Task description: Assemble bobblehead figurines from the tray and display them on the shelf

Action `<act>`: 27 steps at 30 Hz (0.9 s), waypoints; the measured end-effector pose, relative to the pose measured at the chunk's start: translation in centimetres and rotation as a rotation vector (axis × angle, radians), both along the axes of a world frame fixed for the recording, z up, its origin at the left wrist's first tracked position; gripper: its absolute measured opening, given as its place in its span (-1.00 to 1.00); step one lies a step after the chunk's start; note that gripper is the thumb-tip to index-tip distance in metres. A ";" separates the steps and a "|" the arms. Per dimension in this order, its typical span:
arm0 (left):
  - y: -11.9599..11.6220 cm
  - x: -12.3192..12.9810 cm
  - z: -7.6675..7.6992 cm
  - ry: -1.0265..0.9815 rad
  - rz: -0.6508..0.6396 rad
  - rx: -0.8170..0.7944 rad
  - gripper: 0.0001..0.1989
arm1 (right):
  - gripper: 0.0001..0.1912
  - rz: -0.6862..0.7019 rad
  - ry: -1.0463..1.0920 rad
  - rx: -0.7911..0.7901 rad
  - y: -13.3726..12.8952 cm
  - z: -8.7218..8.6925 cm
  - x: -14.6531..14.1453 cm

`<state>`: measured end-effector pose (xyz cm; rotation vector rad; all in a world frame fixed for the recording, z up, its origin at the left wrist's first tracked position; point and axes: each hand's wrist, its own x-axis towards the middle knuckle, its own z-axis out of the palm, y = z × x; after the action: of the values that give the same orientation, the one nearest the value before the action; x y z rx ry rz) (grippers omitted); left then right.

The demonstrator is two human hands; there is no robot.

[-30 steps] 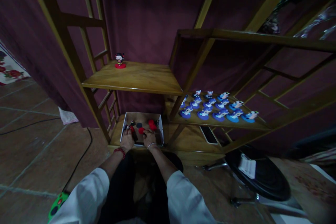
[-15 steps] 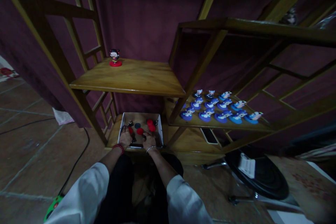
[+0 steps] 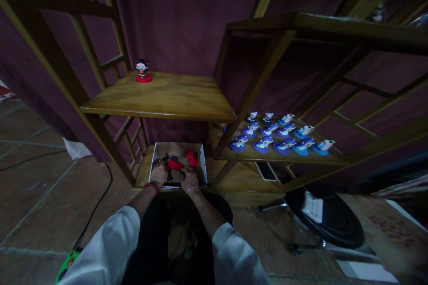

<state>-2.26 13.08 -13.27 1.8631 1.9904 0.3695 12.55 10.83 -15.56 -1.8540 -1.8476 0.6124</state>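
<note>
A shallow white-walled cardboard box (image 3: 205,170) stands on the lowest shelf, and both hands reach into it. My left hand (image 3: 159,174), with a red bead bracelet, is closed on a dark figurine at the box's left side; fingers hide most of it. My right hand (image 3: 190,180), with a silvery bracelet, is closed on another figurine whose red round base (image 3: 175,165) points toward the left hand. The red bases sit close together. Near the box's back right corner lies a figurine with a red base (image 3: 191,157). A small dark figurine (image 3: 165,156) lies at the back left.
A black-haired figurine (image 3: 142,70) on a red base stands on the upper shelf (image 3: 174,93). Several purple and blue figurines (image 3: 263,143) line the right shelf. Below them lies a phone (image 3: 266,171). A black round stool seat (image 3: 337,222) stands at the right.
The red bases between my hands have come together; the right hand's one shifted left. The camera view has moved slightly. The shelf figurines are where they were.
</note>
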 end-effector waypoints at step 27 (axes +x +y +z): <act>1.9 -1.0 2.1 0.260 -0.106 -0.205 -0.66 | -0.61 -0.002 -0.007 -0.014 0.2 0.0 0.1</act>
<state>-3.26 15.01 -11.14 1.9536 1.9914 -0.1107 12.67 11.06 -15.59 -1.8685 -1.8505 0.6211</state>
